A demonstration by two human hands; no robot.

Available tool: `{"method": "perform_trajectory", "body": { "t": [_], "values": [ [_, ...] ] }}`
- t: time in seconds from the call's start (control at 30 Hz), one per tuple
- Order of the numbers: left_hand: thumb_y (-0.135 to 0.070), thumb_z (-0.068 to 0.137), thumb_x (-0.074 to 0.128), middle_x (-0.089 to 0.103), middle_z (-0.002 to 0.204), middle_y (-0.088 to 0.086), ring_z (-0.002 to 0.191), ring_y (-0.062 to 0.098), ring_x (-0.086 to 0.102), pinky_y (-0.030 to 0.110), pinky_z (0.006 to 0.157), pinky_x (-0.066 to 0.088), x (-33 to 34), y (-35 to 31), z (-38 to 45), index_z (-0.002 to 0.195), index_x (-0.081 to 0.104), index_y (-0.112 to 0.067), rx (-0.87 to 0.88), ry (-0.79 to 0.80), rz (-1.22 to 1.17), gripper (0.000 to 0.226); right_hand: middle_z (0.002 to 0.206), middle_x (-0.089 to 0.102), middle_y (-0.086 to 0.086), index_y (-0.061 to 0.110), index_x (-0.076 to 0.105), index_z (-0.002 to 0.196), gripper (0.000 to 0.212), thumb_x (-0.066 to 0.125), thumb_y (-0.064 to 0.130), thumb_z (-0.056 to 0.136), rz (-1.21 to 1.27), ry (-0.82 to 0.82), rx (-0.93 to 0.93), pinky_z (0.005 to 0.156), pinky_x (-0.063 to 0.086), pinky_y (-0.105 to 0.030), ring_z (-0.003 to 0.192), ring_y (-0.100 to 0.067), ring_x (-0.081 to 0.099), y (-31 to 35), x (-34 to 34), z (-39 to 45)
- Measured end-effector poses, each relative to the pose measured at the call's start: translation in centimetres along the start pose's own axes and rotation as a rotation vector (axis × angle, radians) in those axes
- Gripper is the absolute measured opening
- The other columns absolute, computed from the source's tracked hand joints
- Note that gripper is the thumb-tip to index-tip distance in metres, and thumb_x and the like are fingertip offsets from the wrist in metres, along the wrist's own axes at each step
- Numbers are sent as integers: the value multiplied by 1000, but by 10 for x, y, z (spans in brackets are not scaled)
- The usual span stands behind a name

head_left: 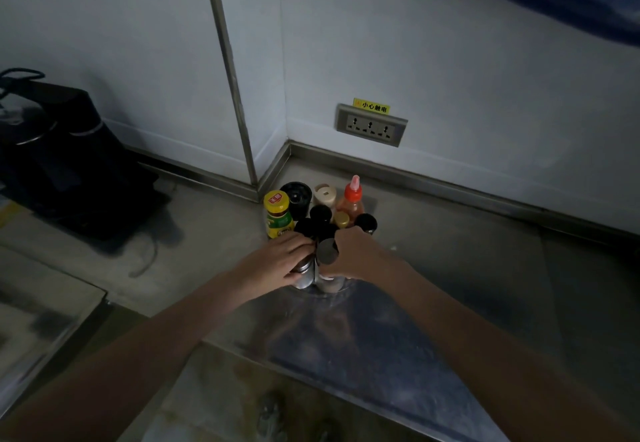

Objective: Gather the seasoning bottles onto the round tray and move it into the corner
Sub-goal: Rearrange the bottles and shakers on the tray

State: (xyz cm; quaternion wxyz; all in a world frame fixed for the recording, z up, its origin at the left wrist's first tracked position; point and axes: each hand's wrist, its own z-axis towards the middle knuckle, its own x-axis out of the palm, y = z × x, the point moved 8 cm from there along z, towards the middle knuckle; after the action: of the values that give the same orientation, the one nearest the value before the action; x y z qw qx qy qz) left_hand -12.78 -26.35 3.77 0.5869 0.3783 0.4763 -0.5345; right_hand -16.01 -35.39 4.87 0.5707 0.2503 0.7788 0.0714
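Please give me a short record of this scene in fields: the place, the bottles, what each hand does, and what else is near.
place: steel counter, wall corner
bottles: clustered near the corner; yellow-lid jar, red squeeze bottle
tray: hidden
left hand: grips a metal shaker
right hand: around the cluster's front; grip unclear
near: wall socket, black appliance

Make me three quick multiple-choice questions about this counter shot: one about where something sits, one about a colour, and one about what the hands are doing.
1. Where is the wall socket?
A. on the wall right of the corner
B. on the counter
C. behind the black appliance

2. What colour is the cap of the squeeze bottle?
A. blue
B. red-orange
C. white

3. What are the hands doing?
A. hanging idle
B. plugging in a cord
C. holding the front metal shakers

Answers: 1 A, it sits above the counter edge, right of the corner. 2 B, the nozzle cap is red-orange. 3 C, the left hand and right hand wrap the metal shakers.
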Motion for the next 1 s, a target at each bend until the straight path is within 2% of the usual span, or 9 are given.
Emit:
{"method": "perform_trajectory", "body": {
  "t": [0.07,0.2,0.33,0.4,0.53,0.6,0.67,0.8,1.0],
  "values": [
    [-26,41,91,69,97,3,99,11,45,26,85,52,-1,2,0,96,68,-11,21,6,-9,62,58,38,3,15,35,57,41,69,27,77,-20,10,-15,45,28,-19,55,-13,41,1,-1,1],
    [-26,39,91,70,97,2,93,14,64,25,82,54,0,-2,0,97,69,-12,44,51,24,64,64,42,1,9,45,71,30,71,23,74,-57,54,-31,46,30,-20,53,-10,38,1,1,2],
    [-25,41,89,73,93,0,94,14,64,25,81,55,3,-11,1,92,73,-12,99,43,139,55,82,50,-7,7,46,82,31,72,21,74,-131,92,-86,49,31,-21,57,-11,40,7,2,0],
    [-24,42,89,73,95,1,96,15,64,26,81,55,2,-11,0,95,73,-11,109,8,153,57,88,48,-7,8,46,84,32,73,21,73,-166,107,-112,52,34,-22,66,-15,44,8,3,-1],
    [-20,51,82,72,95,2,102,15,44,28,87,53,-4,-14,-1,98,72,-8,123,-63,159,49,103,52,-10,2,53,104,42,73,22,74,-224,154,-163,71,44,-31,92,-25,54,11,3,-7],
    [-20,57,77,72,96,2,101,12,45,23,91,46,-10,-13,-1,99,71,-9,87,-116,138,45,112,55,-13,1,53,112,47,72,24,75,-242,159,-184,74,44,-31,100,-28,56,15,3,-8],
    [-22,49,85,71,99,4,101,10,50,23,97,37,-10,-8,-2,101,69,-8,29,-110,83,57,116,54,-14,1,51,115,48,70,23,77,-250,167,-192,72,41,-28,103,-28,55,18,5,-7],
    [-29,41,91,71,101,3,93,12,69,19,81,51,-5,-4,0,102,69,-9,-32,-27,7,68,117,55,-15,3,49,116,45,69,13,77,-267,178,-196,69,38,-26,101,-27,56,17,11,-3],
    [-13,51,87,69,105,9,91,19,70,23,78,54,-5,3,0,111,61,-3,-96,23,-74,67,122,53,-14,7,37,130,56,65,12,81,-273,197,-239,73,40,-26,103,-28,57,20,19,-4]
  ]
}}
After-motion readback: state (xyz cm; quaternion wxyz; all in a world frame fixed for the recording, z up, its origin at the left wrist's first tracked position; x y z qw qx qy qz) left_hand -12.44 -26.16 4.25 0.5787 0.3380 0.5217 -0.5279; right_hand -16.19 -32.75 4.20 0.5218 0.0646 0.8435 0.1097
